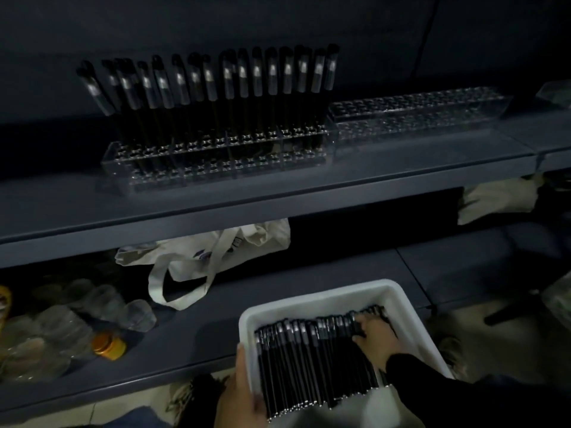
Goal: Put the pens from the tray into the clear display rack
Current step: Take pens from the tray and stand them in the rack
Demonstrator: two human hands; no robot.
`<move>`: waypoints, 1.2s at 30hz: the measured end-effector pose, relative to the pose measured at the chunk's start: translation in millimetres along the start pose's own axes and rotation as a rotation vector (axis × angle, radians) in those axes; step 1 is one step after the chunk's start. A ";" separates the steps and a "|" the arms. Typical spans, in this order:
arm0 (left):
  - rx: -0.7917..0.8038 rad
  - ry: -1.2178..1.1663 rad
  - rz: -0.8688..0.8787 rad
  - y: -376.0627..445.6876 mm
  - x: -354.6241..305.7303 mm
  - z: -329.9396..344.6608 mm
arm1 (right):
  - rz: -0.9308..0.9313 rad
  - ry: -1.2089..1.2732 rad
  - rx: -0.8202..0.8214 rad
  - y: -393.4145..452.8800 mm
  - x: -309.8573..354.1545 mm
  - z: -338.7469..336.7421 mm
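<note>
Dim light, dark shelving. White tray point(333, 291) sits at the front edge of the lower shelf point(191, 329), packed with black pens point(296, 359) lying side by side, silver bands toward the far end. Left hand point(239, 393) grips the tray's near-left corner, thumb hooked over the rim, fingers underneath out of sight. Right hand point(375, 333), dark sleeve, is down inside the tray on the right end of the pen row, fingers curled into the pens; cannot tell whether it has one pinched or is just resting on them. Clear display rack point(216, 159) is on the upper shelf point(92, 208), well apart from the tray: back row filled with upright pens point(216, 88), caps up, some leaning left; front rows of holes open. Second clear rack point(417, 115) butts against its right end, no pens in it. On the lower shelf behind the tray: cream tote bag point(222, 251), straps trailing forward. Left of that, a cluster of clear plastic containers point(61, 322) and a small orange-lidded jar point(108, 345). Another pale bag point(497, 199) under the upper shelf at far right.
</note>
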State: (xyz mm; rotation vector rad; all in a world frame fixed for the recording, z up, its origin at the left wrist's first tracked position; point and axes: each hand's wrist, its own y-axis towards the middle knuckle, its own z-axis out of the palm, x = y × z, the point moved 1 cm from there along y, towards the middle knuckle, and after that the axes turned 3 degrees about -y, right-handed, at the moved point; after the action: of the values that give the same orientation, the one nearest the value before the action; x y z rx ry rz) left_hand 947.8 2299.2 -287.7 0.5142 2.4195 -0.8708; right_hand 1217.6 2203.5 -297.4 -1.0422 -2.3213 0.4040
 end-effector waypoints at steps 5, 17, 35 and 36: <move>-0.067 0.010 -0.007 -5.1 -3.3 0.5 | 0.026 -0.054 -0.052 11.8 8.2 8.5; -0.073 0.004 -0.015 -6.3 -6.5 -0.5 | -0.011 0.107 -0.066 9.9 21.9 6.2; -0.899 -0.563 0.458 -46.7 -54.6 -205.6 | -0.977 0.515 -0.246 -136.8 271.7 -210.6; -0.900 -0.586 0.490 -43.9 -59.8 -226.3 | -1.018 0.504 -0.292 -141.6 289.5 -221.3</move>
State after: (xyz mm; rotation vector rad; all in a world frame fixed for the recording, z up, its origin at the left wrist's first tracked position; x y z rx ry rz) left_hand 897.3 2408.7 -82.3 0.3825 1.7576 0.2731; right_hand 1109.9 2339.7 52.9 0.0436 -2.1239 -0.5428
